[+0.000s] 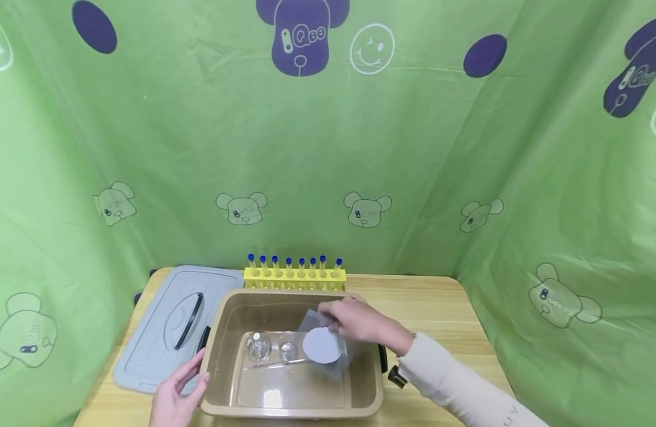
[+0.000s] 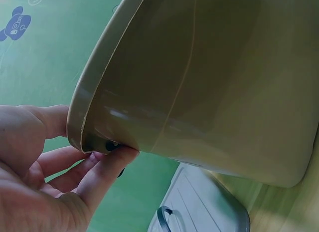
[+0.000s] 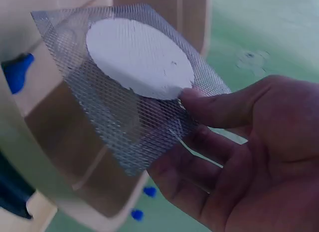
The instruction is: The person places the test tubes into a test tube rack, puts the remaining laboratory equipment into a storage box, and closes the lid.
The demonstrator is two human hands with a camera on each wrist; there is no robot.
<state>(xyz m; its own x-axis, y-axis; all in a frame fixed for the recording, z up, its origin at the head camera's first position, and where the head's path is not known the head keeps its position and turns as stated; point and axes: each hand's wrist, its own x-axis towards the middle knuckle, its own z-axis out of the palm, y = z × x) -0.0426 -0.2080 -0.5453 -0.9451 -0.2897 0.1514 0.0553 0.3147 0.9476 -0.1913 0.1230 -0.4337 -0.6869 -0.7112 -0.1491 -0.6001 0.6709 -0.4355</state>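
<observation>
A square wire gauze with a round white centre is pinched between the thumb and fingers of my right hand. In the head view it overlaps the right part of the brown plastic bin. My left hand grips the bin's left rim near its black handle, thumb and fingers on either side of the edge in the left wrist view. On the bin's floor are a round clear glass vessel, a small clear glass cup and a thin glass rod.
A grey lid with a black handle lies left of the bin on the wooden table. Behind the bin stands a yellow rack of blue-capped test tubes. A small black object sits right of the bin. Green curtains surround the table.
</observation>
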